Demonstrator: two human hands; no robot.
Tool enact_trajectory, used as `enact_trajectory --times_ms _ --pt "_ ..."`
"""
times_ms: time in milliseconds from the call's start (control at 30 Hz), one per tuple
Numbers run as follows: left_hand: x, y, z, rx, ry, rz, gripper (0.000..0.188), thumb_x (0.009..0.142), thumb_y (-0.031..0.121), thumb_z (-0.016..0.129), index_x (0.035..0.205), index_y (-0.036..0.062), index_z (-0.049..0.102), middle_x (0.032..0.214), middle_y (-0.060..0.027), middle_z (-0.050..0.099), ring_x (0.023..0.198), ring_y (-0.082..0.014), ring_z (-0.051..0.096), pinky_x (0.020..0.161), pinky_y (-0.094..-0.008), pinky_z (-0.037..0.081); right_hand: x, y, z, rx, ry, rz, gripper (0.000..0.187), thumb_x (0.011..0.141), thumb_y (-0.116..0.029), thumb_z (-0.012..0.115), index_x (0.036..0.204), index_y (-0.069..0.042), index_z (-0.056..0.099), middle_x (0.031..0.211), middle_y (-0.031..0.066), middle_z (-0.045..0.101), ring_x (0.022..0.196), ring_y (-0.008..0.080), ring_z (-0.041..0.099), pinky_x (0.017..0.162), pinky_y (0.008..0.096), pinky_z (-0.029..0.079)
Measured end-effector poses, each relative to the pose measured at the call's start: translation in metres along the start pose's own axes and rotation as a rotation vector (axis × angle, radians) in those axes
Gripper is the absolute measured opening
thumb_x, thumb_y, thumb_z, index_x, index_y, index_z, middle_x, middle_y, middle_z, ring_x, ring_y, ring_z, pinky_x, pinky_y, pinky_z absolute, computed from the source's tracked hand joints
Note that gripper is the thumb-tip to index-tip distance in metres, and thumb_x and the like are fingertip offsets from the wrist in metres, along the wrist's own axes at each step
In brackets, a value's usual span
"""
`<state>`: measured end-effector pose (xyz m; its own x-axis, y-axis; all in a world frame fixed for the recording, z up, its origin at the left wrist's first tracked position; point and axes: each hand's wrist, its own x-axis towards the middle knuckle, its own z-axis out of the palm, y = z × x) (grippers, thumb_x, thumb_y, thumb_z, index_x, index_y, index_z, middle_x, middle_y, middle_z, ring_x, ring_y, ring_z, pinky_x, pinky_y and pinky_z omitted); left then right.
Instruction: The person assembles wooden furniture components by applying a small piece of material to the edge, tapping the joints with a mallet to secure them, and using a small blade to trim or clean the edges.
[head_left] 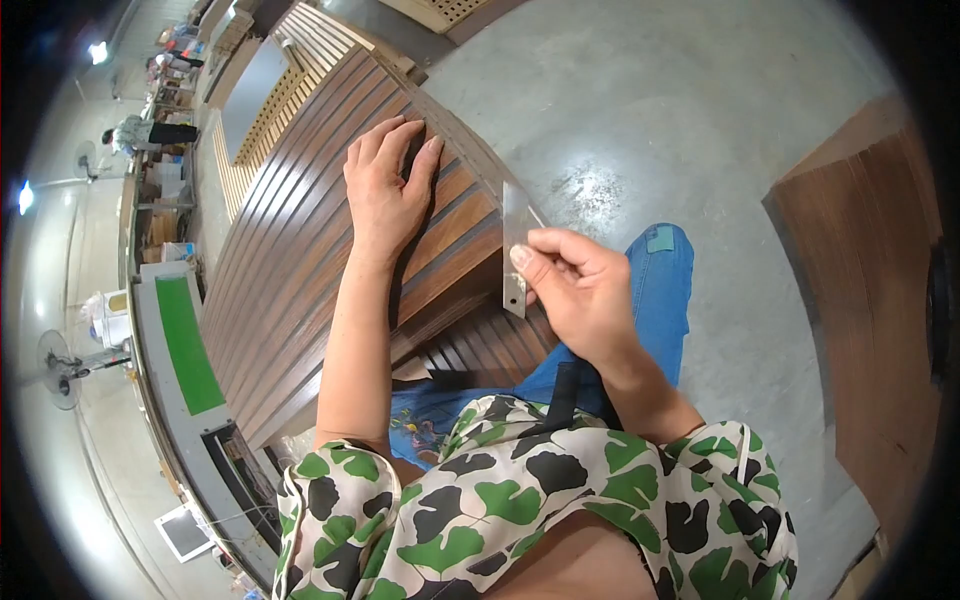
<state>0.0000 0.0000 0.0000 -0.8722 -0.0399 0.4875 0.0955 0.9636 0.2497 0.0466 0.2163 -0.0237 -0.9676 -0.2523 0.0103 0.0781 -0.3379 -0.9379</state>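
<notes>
My right hand (585,285) pinches a flat, thin metal blade (516,218) between thumb and fingers. A small hole shows at the blade's lower end, and its upper part lies against or just beside the right edge of a dark brown slatted wood panel (310,190). On top of the panel rests my left hand (390,180), its fingers bent a little and apart, with nothing held. The panel has grooves running along its length. Below its near end, more brown slats (480,345) are partly hidden by the panel and my legs.
A pale slatted stack carries a grey board (250,100) at the far left. Brown boards (880,290) stand at the right. Along the left runs a machine with a green strip (185,345), near a fan (62,370). A person (140,133) stands far off at the left.
</notes>
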Motion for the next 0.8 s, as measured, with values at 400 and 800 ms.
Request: enact_trajectory --times_ms 400,800 --pt "0.026 0.088 -0.03 0.133 -0.695 0.451 0.024 0.076 0.026 0.073 0.087 0.0052 0.067 0.091 -0.0083 0.065 0.094 -0.0236 0.06 0.098 -0.0408 0.037 0.002 0.199 -0.13 -0.343 0.203 0.365 0.018 0.085 -0.011 0.064 0.091 0.006 0.064 0.074 0.0072 0.065 0.057 0.0096 0.056 0.051 0.0238 0.045" --pt "0.026 0.127 0.034 0.611 -1.311 0.664 0.024 0.072 0.029 0.071 0.078 0.0052 0.068 0.081 -0.0153 0.063 0.089 -0.0272 0.062 0.073 -0.0398 0.05 0.006 0.194 -0.138 0.051 0.215 0.474 0.016 0.084 -0.008 0.065 0.092 0.006 0.064 0.072 0.0066 0.064 0.055 0.0095 0.055 0.048 0.0238 0.043"
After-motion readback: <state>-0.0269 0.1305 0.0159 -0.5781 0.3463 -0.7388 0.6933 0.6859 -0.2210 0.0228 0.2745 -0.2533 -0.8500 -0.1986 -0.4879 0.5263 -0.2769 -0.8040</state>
